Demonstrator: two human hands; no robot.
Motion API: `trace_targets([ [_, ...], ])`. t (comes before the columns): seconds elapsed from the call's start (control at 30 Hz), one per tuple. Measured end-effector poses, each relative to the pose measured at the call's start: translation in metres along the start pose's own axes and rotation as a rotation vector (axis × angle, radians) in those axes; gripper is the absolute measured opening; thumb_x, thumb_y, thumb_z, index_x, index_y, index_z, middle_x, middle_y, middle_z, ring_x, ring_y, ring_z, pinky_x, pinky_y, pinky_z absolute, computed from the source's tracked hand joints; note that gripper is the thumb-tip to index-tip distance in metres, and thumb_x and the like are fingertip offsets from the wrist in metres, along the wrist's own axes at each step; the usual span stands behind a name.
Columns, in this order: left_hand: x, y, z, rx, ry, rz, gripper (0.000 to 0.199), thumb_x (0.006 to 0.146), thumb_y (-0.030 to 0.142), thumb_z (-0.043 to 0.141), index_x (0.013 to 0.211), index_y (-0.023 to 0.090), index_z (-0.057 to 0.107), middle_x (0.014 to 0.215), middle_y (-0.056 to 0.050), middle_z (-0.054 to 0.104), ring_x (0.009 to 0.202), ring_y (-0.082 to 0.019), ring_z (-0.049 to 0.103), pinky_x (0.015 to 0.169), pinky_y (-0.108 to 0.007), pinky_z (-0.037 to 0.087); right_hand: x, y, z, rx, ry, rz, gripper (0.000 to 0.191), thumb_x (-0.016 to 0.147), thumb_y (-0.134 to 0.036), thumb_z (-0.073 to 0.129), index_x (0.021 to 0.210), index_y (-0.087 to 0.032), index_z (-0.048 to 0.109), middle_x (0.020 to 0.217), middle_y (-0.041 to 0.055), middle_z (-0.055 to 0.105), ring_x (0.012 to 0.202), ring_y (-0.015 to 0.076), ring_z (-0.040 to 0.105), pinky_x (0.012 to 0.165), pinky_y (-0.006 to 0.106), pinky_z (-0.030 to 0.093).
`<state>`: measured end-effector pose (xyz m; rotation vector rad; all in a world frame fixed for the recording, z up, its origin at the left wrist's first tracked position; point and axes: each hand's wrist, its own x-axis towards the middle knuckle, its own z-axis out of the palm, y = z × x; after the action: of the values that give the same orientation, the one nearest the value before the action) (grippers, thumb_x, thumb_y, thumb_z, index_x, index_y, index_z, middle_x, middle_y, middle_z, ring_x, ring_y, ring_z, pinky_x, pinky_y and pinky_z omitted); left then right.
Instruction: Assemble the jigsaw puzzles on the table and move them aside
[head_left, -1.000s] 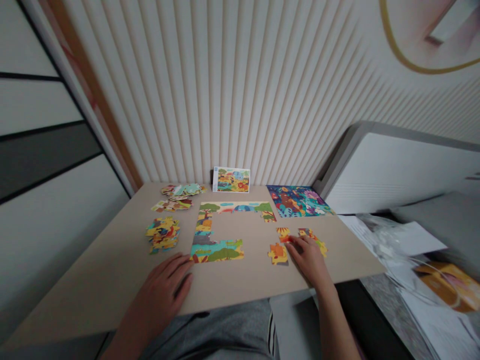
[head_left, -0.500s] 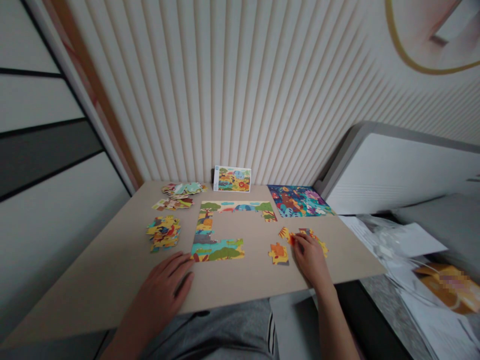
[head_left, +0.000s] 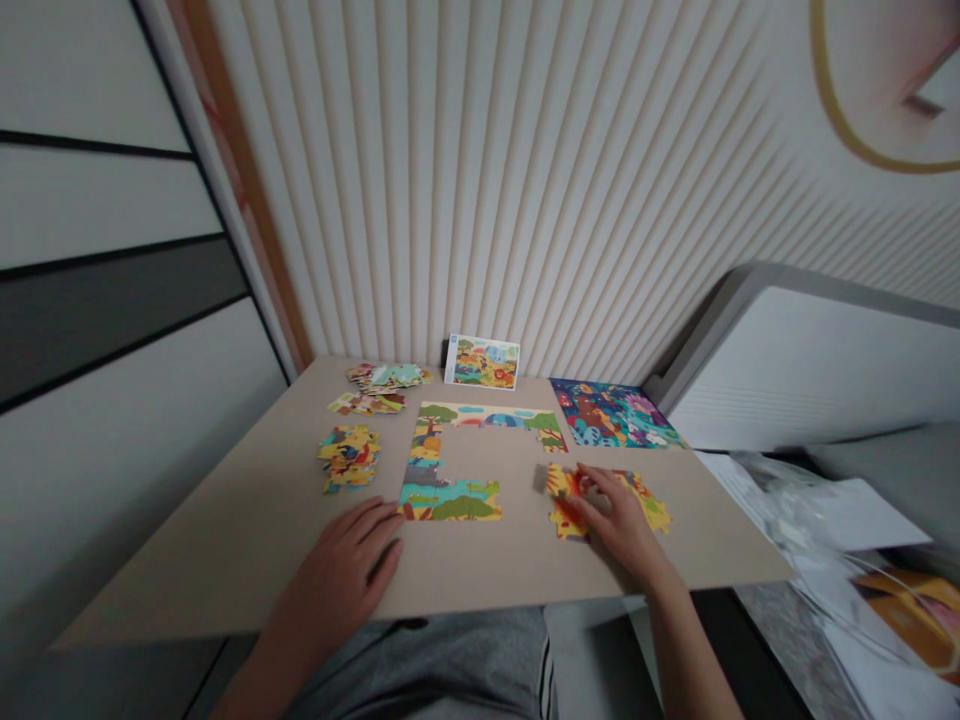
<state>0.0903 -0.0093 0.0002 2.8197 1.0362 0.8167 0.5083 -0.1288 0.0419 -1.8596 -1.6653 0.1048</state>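
Observation:
My right hand (head_left: 611, 510) pinches a yellow and orange puzzle piece (head_left: 561, 482) by its right edge, a little above the table. Below this piece lies another yellow puzzle piece (head_left: 566, 525), partly covered. More puzzle pieces (head_left: 654, 505) lie just right of the hand, partly hidden behind it. My left hand (head_left: 345, 560) rests on the table with its fingers stretched, fingertips at the lower left corner of a partly joined puzzle (head_left: 454, 505). That puzzle forms a border of trees, water and animals, with a gap at its lower right and bare table inside.
A puzzle piece pile (head_left: 351, 458) lies left of the border, with another pile (head_left: 386, 378) behind it. The picture box (head_left: 486, 362) stands against the ribbed wall. A dark blue finished puzzle (head_left: 615, 412) lies at back right. The table (head_left: 480, 570) ends before my lap.
My right hand has lifted the yellow and orange piece and moved it slightly left, over the lower piece. The left hand stays in place on the table. The view has shifted slightly.

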Motion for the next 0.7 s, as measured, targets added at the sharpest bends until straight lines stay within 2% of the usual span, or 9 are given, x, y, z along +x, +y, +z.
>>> trace_targets([
  [0.07,0.0,0.001,-0.001,0.006,-0.005,-0.001,0.035,0.096,0.033,0.055,0.128,0.024,0.065,0.131,-0.007,0.067,0.128,-0.027,0.057,0.111,-0.046,0.046,0.005,-0.019,0.002,0.047,-0.155,-0.118,0.045,0.099,-0.04,0.056,0.143,-0.03,0.056,0.143,0.008,0.059,0.13,0.0256,0.055,0.112,0.045,0.044],
  [0.13,0.0,0.002,-0.002,0.015,-0.012,0.002,0.034,0.097,0.032,0.055,0.128,0.023,0.064,0.131,-0.008,0.066,0.128,-0.027,0.056,0.111,-0.046,0.045,0.009,-0.032,0.006,0.029,-0.213,-0.185,0.043,0.102,-0.031,0.048,0.144,-0.033,0.055,0.148,0.0064,0.055,0.135,0.0243,0.052,0.114,0.045,0.041],
  [0.27,0.0,0.004,-0.003,0.025,-0.018,0.009,0.034,0.097,0.032,0.054,0.129,0.022,0.064,0.131,-0.008,0.066,0.128,-0.027,0.056,0.111,-0.047,0.045,0.007,-0.042,0.015,-0.083,-0.095,-0.139,0.04,0.101,-0.026,0.046,0.138,-0.028,0.062,0.138,0.0107,0.062,0.126,0.0262,0.058,0.109,0.047,0.046],
  [0.37,0.001,0.003,-0.003,0.037,-0.01,0.019,0.035,0.097,0.031,0.054,0.13,0.021,0.063,0.132,-0.009,0.065,0.128,-0.027,0.055,0.11,-0.046,0.046,-0.005,-0.045,0.015,-0.126,-0.12,-0.125,0.038,0.1,-0.036,0.052,0.135,-0.028,0.065,0.135,0.0116,0.064,0.123,0.0281,0.059,0.107,0.048,0.047],
  [0.47,0.006,0.007,-0.007,0.083,0.025,0.06,0.036,0.097,0.028,0.053,0.131,0.02,0.063,0.134,-0.011,0.063,0.13,-0.029,0.053,0.112,-0.049,0.042,-0.021,-0.042,0.011,-0.149,-0.137,-0.137,0.042,0.097,-0.043,0.058,0.137,-0.03,0.063,0.141,0.0119,0.06,0.129,0.0308,0.056,0.108,0.051,0.045],
  [0.57,0.021,0.027,-0.017,0.103,0.003,0.175,0.033,0.098,0.025,0.049,0.127,0.02,0.065,0.133,-0.01,0.064,0.13,-0.029,0.053,0.114,-0.051,0.039,-0.034,-0.03,0.005,-0.164,-0.147,-0.143,0.045,0.097,-0.043,0.059,0.139,-0.03,0.062,0.147,0.0113,0.056,0.136,0.0319,0.05,0.112,0.054,0.041],
  [0.7,0.053,0.079,-0.018,0.021,-0.135,0.282,0.036,0.1,0.02,0.045,0.133,0.021,0.06,0.138,-0.006,0.061,0.133,-0.025,0.05,0.119,-0.046,0.033,-0.043,-0.012,0.001,-0.13,-0.167,-0.113,0.043,0.097,-0.044,0.059,0.137,-0.031,0.063,0.147,0.0103,0.055,0.136,0.0305,0.051,0.113,0.052,0.043],
])
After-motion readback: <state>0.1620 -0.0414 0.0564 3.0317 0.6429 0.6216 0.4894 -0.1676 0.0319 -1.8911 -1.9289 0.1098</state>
